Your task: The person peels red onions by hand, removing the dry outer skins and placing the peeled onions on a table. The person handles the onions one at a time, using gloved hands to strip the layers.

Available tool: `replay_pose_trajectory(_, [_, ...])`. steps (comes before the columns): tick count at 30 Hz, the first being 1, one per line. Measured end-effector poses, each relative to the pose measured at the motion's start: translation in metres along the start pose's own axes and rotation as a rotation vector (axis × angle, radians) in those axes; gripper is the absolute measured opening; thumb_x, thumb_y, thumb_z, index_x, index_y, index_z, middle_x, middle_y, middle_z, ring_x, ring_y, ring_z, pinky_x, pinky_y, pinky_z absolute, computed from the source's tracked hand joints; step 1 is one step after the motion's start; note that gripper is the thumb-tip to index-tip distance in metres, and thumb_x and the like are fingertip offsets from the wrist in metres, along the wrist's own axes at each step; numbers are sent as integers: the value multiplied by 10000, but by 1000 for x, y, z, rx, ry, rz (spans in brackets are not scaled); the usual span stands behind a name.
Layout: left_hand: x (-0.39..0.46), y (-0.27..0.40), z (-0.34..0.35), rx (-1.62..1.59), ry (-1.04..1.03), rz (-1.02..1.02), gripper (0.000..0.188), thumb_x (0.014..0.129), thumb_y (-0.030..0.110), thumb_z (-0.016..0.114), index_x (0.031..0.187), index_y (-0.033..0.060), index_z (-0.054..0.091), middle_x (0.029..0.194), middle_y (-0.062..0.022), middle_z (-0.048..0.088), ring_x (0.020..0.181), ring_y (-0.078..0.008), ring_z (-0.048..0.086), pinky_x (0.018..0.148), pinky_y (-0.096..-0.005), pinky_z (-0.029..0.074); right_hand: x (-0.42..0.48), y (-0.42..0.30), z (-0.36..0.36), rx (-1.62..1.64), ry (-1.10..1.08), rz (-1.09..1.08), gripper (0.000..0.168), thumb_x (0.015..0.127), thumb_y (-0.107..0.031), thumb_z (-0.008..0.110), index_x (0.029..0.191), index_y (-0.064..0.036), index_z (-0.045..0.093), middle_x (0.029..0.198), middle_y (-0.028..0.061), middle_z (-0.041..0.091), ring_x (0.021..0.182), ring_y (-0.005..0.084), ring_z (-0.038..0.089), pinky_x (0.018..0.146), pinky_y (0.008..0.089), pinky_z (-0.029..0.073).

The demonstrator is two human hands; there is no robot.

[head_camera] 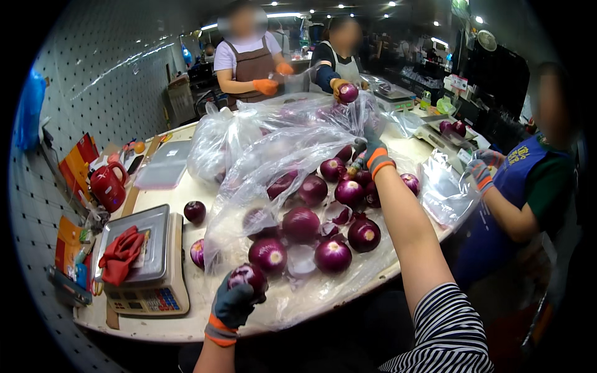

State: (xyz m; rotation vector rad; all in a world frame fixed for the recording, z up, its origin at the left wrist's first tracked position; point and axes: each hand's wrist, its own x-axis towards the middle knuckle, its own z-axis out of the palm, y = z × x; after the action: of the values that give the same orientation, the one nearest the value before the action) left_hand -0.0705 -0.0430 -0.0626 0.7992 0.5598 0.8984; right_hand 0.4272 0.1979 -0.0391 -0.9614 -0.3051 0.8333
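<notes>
My left hand (235, 298), in a dark glove with an orange cuff, grips a red onion (248, 279) above the table's near edge. My right hand (374, 151), gloved alike, reaches far out over the onion pile beside a large clear plastic bag (280, 154); its fingers are partly hidden, so its hold is unclear. Between the hands several red onions lie on clear plastic, among them a big one (301, 224) and another (333, 256) nearer me. Loose onion skin (337, 213) lies among them. One more onion (194, 212) sits apart, left of the bag.
A digital scale (147, 275) with a red cloth (122, 255) stands at left, a red electric kettle (108, 186) behind it. Two people in aprons stand across the table (158, 326); one holds an onion (348, 93). At right a person in a blue apron handles clear bags (450, 191).
</notes>
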Motion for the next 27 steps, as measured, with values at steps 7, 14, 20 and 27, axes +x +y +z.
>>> replay_pose_trajectory(7, [-12, 1, -22, -134, 6, -49, 899, 550, 62, 836, 1324, -19, 385, 1133, -232, 580, 1018, -411, 605, 767, -480, 580, 64, 14, 46, -65, 50, -56, 518, 689, -561, 731, 925, -129, 570, 684, 67, 505, 526, 195, 468, 447, 336, 389])
replay_pose_trajectory(14, [-8, 11, -24, -171, 44, -86, 963, 494, 66, 862, 1319, -42, 377, 1167, -260, 550, 1065, -409, 580, 852, -487, 538, 103, 1, 45, -163, 57, -147, 444, 733, -451, 681, 1002, -121, 552, 734, 57, 518, 555, 190, 488, 469, 333, 414])
replay_pose_trajectory(20, [-10, 4, -24, -412, 327, -255, 479, 827, 173, 625, 1229, -36, 467, 1071, -263, 566, 923, -426, 590, 693, -471, 586, 114, 10, 40, -201, -10, -182, 396, 771, -357, 638, 1067, -115, 536, 776, 48, 529, 581, 186, 506, 488, 330, 436])
replay_pose_trajectory(27, [-12, 5, -24, -21, 56, 5, 922, 577, 331, 879, 1286, -42, 424, 1133, -251, 556, 1012, -403, 598, 777, -439, 562, 60, 3, 35, -225, -169, -174, 365, 815, -248, 588, 1144, -108, 518, 825, 38, 542, 610, 181, 527, 511, 326, 461])
